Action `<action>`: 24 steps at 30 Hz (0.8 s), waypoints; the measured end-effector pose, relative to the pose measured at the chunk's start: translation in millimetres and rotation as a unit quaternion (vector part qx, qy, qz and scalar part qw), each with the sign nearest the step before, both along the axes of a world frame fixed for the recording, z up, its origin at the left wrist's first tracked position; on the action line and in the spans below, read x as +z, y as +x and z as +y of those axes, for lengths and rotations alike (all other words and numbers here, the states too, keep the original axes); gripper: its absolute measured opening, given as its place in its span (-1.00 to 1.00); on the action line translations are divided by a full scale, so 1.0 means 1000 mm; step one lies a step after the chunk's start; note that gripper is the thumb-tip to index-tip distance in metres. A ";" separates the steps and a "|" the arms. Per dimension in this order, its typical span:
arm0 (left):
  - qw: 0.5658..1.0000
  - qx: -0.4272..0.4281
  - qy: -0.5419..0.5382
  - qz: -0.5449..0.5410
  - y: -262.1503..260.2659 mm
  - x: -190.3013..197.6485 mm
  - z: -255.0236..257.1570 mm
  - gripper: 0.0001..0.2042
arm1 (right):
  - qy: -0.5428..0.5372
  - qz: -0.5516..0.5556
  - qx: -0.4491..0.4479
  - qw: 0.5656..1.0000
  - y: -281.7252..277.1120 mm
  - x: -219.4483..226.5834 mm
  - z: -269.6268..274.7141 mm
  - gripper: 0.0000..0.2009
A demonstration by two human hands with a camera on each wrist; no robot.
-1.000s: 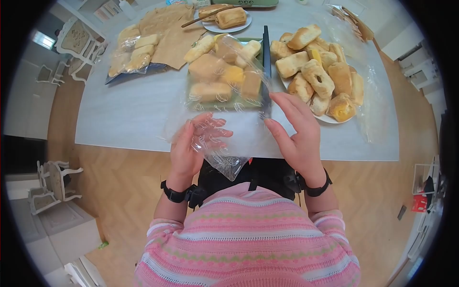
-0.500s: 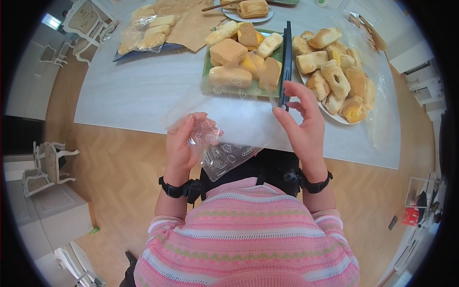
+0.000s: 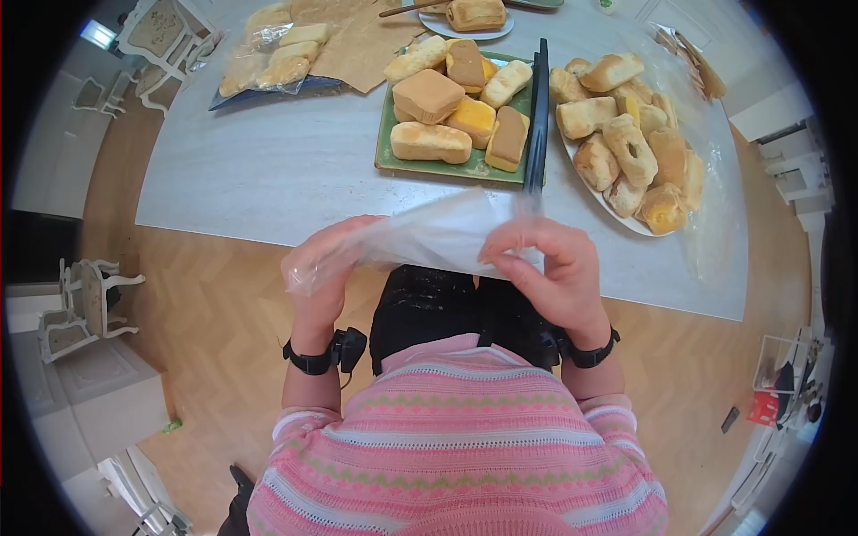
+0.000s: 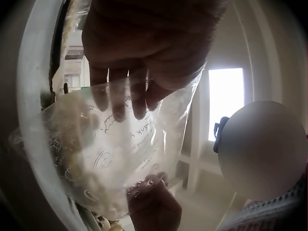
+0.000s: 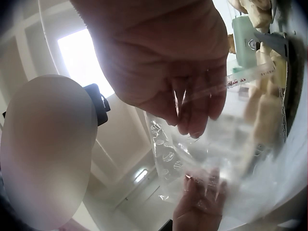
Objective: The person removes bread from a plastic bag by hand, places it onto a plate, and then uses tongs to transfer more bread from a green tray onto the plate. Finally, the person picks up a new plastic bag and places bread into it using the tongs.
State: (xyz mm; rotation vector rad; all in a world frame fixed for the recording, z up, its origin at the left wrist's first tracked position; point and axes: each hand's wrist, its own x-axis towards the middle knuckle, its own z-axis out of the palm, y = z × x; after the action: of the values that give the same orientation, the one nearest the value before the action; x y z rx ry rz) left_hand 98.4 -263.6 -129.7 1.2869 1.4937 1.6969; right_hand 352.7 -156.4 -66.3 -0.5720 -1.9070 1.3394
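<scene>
A clear plastic bag (image 3: 420,234) with white printing spans the space between both hands, just in front of the table's near edge. My left hand (image 3: 323,266) holds its left end, the film draped over the fingers (image 4: 118,103), which show through it in the left wrist view. My right hand (image 3: 550,268) pinches the bag's right side between thumb and curled fingers. A narrow strip with red lettering (image 5: 238,83) runs from those fingers. Beyond the bag, a green square tray (image 3: 420,170) bears several bread and cake pieces (image 3: 431,143).
A long black bar (image 3: 538,116) lies along the tray's right side. An oval white plate (image 3: 617,219) piled with bread stands at right. Bagged rolls (image 3: 290,67) lie on a blue tray (image 3: 234,100) at back left, beside brown paper (image 3: 371,71). Another plate (image 3: 487,36) stands behind.
The bag has come down toward me, off the front of the green tray, and now stretches sideways between the hands. My left hand has turned over; the right has dropped lower with fingers more curled.
</scene>
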 end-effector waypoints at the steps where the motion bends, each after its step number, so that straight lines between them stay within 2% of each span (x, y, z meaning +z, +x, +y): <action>1: 0.998 -0.045 0.046 0.006 0.004 0.005 0.004 -0.87 | 0.001 0.009 0.011 1.000 -0.003 -0.003 -0.003 -0.89; 2: 0.992 -0.090 0.092 0.013 0.007 0.010 0.008 -0.89 | 0.002 0.009 0.013 1.000 -0.002 -0.002 -0.003 -0.89; 4: 0.990 -0.094 0.097 0.043 0.011 0.018 0.010 -0.89 | 0.014 -0.015 0.119 0.993 -0.002 -0.001 -0.003 -0.88; 5: 0.987 -0.100 0.100 0.074 0.011 0.019 0.011 -0.89 | -0.043 -0.040 0.147 0.987 0.003 -0.001 -0.002 -0.90; 6: 0.987 -0.097 0.102 0.073 0.009 0.018 0.012 -0.89 | -0.042 -0.042 0.149 0.987 0.006 0.000 0.001 -0.90; 8: 0.979 -0.131 0.153 0.016 -0.001 0.013 0.011 -0.91 | -0.062 0.041 0.177 0.981 0.007 0.001 0.008 -0.92; 9: 0.979 -0.130 0.155 0.014 -0.007 0.009 0.012 -0.91 | -0.061 0.039 0.177 0.981 0.007 0.001 0.009 -0.92; 11: 0.964 -0.201 0.176 0.002 -0.016 0.006 0.016 -0.82 | -0.042 0.100 0.178 0.978 0.006 0.002 0.010 -0.99; 12: 0.963 -0.200 0.179 0.001 -0.015 0.006 0.016 -0.82 | -0.040 0.099 0.179 0.978 0.005 0.004 0.012 -0.99; 14: 0.973 -0.135 0.105 -0.158 -0.008 0.013 0.014 -0.67 | 0.049 0.084 0.189 0.977 0.003 0.012 0.013 -0.93; 15: 0.973 -0.133 0.105 -0.158 -0.010 0.015 0.014 -0.67 | 0.044 0.067 0.178 0.981 0.002 0.020 0.011 -0.83; 16: 0.927 -0.167 0.084 -0.325 -0.011 0.016 0.014 -0.60 | 0.045 0.067 0.180 0.980 0.001 0.023 0.011 -0.83; 17: 0.852 -0.196 0.059 -0.482 -0.014 0.017 0.015 -0.52 | 0.106 0.048 0.177 0.977 -0.002 0.026 0.012 -0.90; 18: 0.852 -0.196 0.061 -0.482 -0.020 0.015 0.017 -0.52 | 0.167 0.030 0.174 0.970 -0.004 0.028 0.012 -0.92; 20: 0.841 -0.273 -0.152 -0.442 -0.032 0.004 0.021 -0.44 | 0.185 0.019 0.171 0.968 -0.009 0.036 0.011 -0.90; 21: 0.841 -0.272 -0.151 -0.443 -0.030 -0.001 0.020 -0.44 | 0.203 0.008 0.167 0.965 -0.012 0.038 0.011 -0.87; 22: 0.901 -0.226 -0.171 -0.329 -0.025 -0.005 0.018 -0.39 | 0.203 0.008 0.168 0.965 -0.015 0.038 0.011 -0.87; 23: 0.943 -0.176 -0.190 -0.209 -0.021 -0.006 0.017 -0.35 | 0.253 -0.010 0.161 0.954 -0.018 0.038 0.011 -0.87; 24: 0.943 -0.175 -0.190 -0.212 -0.023 -0.006 0.018 -0.35 | 0.303 -0.028 0.154 0.940 -0.020 0.039 0.011 -0.86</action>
State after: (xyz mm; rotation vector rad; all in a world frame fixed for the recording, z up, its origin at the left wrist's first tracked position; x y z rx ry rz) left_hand 75.3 -245.7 -135.4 0.8506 1.1765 1.2718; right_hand 332.9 -145.7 -27.6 0.0007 -2.3749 0.8321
